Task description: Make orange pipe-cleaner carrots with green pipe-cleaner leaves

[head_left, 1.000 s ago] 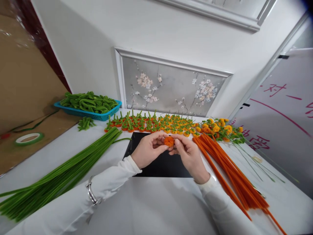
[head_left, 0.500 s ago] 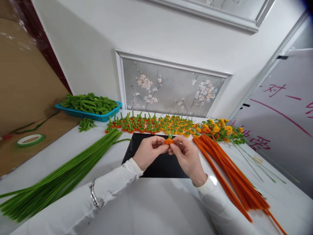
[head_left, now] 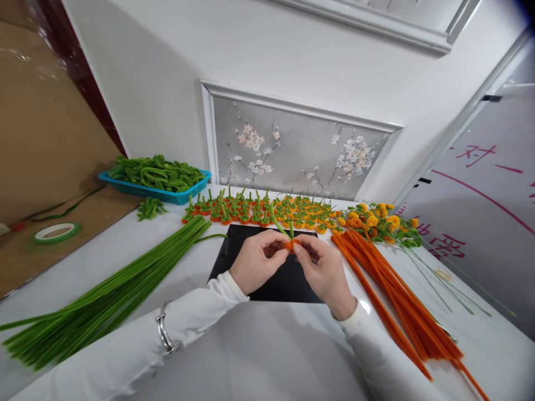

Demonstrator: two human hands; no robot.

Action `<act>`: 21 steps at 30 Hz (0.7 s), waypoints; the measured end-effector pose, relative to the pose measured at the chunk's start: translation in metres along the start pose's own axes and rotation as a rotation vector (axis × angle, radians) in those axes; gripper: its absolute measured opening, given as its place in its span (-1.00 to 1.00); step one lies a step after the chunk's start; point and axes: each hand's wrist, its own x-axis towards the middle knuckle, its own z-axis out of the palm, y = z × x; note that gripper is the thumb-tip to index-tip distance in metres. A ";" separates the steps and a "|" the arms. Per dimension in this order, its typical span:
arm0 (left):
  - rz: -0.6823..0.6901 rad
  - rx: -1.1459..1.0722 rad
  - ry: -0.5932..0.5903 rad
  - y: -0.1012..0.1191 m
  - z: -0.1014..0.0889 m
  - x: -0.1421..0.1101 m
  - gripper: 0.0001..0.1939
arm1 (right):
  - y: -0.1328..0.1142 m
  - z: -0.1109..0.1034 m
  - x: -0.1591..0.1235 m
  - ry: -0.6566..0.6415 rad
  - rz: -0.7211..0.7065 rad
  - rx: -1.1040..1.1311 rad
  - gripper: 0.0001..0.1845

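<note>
Between my fingertips is a small orange pipe-cleaner flower (head_left: 292, 244) with two green pipe-cleaner ends sticking up from it. My left hand (head_left: 261, 260) pinches it from the left, thumb and forefinger closed. From the other side my right hand (head_left: 324, 271) grips it in the same way. Both hands are over a black mat (head_left: 273, 287). Just beyond stand rows of finished orange-red flowers (head_left: 228, 214) with upright green stems and yellow flowers (head_left: 305, 214). The underside of the held flower is hidden by my fingers.
Green pipe cleaners (head_left: 121, 287) lie at left, orange ones (head_left: 397, 295) at right. A blue basket (head_left: 167, 196) holds green loops, with short green pieces (head_left: 151, 208) before it. Tape (head_left: 57, 233) rests on cardboard. Yellow-orange flowers (head_left: 371, 220) are bunched at back right.
The flower has turned between my fingers, and its green ends now spread apart, one leaning left. Both hands keep their pinch on it. The whole view has shifted slightly.
</note>
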 end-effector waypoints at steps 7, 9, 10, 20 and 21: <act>-0.090 -0.125 0.017 0.003 0.003 0.000 -0.86 | -0.004 -0.002 0.000 0.053 -0.069 -0.042 -0.88; -0.173 -0.223 0.047 0.003 0.003 0.000 -0.83 | -0.003 -0.002 0.000 0.082 -0.126 -0.107 -0.85; -0.218 -0.271 0.057 0.003 0.004 0.001 -0.81 | -0.002 -0.002 -0.001 0.091 -0.157 -0.143 -0.84; -0.374 -0.426 0.107 0.010 0.005 0.000 -0.76 | 0.000 -0.002 0.000 0.033 -0.334 -0.337 -0.77; -0.366 -0.438 0.109 0.010 0.006 0.000 -0.77 | 0.000 -0.002 0.000 0.036 -0.342 -0.347 -0.77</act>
